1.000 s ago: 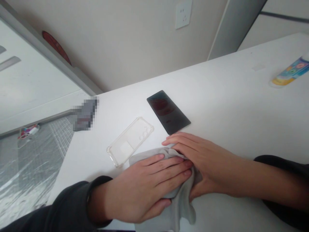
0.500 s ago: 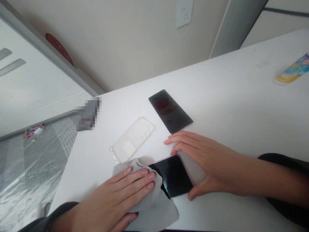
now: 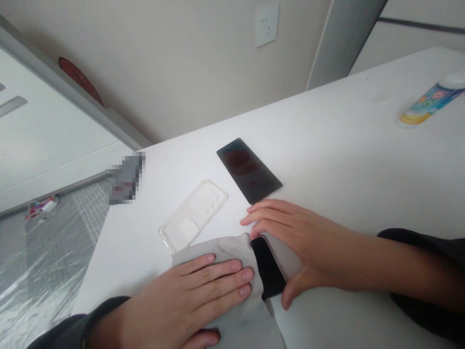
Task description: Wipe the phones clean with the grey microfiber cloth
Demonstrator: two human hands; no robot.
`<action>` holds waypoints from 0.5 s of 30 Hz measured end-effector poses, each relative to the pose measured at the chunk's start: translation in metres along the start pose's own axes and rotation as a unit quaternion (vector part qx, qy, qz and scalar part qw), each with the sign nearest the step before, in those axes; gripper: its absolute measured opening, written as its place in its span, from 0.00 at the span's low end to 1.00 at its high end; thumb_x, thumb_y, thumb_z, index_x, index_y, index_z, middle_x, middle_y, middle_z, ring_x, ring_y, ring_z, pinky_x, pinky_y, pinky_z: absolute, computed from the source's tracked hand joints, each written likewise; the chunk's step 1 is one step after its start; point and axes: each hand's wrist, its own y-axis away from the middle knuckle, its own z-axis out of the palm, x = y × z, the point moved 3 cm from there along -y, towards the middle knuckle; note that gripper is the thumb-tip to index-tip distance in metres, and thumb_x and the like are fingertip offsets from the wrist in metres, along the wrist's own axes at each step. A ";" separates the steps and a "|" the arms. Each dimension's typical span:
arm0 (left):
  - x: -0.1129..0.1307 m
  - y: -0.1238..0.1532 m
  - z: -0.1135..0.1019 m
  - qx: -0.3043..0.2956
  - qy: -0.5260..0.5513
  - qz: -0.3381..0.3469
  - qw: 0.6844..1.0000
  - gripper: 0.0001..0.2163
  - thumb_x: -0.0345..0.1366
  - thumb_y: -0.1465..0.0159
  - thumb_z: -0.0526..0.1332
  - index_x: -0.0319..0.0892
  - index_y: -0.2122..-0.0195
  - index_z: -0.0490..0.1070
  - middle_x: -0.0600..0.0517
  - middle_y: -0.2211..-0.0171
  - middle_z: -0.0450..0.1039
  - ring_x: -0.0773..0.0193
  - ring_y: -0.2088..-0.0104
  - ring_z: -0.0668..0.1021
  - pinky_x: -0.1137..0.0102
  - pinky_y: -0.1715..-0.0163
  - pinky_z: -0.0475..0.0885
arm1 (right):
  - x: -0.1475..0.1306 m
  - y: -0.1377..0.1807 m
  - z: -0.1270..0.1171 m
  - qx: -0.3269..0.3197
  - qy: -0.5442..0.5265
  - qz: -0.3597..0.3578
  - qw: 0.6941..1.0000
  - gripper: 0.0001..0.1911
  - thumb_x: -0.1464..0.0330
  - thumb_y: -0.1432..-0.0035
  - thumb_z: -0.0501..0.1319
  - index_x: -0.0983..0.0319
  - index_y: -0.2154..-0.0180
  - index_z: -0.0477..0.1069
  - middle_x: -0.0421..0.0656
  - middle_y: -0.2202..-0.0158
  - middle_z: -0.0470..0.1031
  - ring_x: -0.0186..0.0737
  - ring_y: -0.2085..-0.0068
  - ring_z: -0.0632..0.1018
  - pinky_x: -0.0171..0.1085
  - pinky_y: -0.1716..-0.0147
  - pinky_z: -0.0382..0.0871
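1. Phone (image 3: 267,266), black screen up, pale rim showing along one edge, held just above the white table (image 3: 345,121), partly under the grey cloth (image 3: 225,295); whether it touches the table cannot be told
2. Right hand (image 3: 301,247) grasps the phone: fingers curl over the far edge, thumb (image 3: 286,298) braces the near edge, dark sleeve (image 3: 417,257) at the forearm
3. Left hand (image 3: 192,286) lies on the cloth, fingers (image 3: 218,274) straight and slightly spread, not clenched, their tips just beside the phone; cloth bunches under the palm and hangs over the table's near edge
4. Clear phone case (image 3: 192,215) lies flat on the table, nothing inside it, its corner just beside the cloth; a pale square patch shows through the back
5. Black phone (image 3: 249,170) lies flat, screen up, beyond the right hand's fingertips, near the clear case, reflecting dull red
6. Pixelated object (image 3: 125,179) sits at the table's far left edge, too blurred to tell
7. Tube (image 3: 426,104) with colourful label and white cap lies well apart, toward the far right of the table
8. Wall socket (image 3: 266,24) above the table; plastic sheeting (image 3: 47,271) on the floor to the left, with a small colourful item (image 3: 40,208) on it
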 end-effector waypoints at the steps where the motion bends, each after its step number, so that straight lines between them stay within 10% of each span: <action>1: -0.001 -0.004 -0.001 -0.004 0.013 0.003 1.000 0.36 0.41 0.29 0.58 0.37 0.25 0.42 0.53 0.28 0.54 0.65 0.27 0.56 0.67 0.28 0.43 | 0.000 0.000 0.000 0.000 0.001 -0.001 1.000 0.34 0.50 0.54 0.77 0.64 0.54 0.71 0.54 0.44 0.76 0.56 0.41 0.73 0.53 0.38 0.65; 15: -0.001 -0.050 -0.014 0.032 -0.018 0.021 0.999 0.29 0.43 0.27 0.57 0.37 0.28 0.53 0.55 0.27 0.51 0.66 0.28 0.57 0.69 0.28 0.46 | 0.003 0.000 0.003 0.010 -0.011 -0.010 1.000 0.36 0.52 0.51 0.75 0.66 0.48 0.70 0.55 0.46 0.77 0.54 0.43 0.75 0.53 0.37 0.63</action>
